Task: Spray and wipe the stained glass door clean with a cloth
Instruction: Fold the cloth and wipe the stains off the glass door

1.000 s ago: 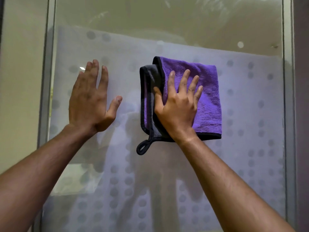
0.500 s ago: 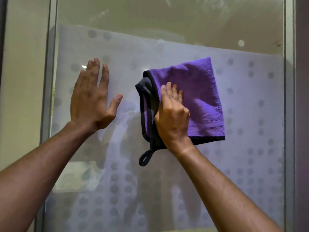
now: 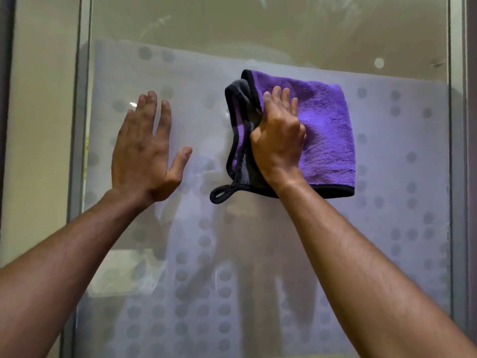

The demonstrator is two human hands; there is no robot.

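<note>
Purple cloth (image 3: 325,135) is bunched under the gripping right hand (image 3: 278,143) against the glass door (image 3: 284,47), left hand (image 3: 144,153) pressed flat, fingers spread.

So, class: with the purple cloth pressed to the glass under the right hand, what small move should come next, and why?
Probably slide the purple cloth sideways across the frosted glass door: the right hand grips it flat there, the left hand braces open on the pane, and much glass remains uncovered.
</note>
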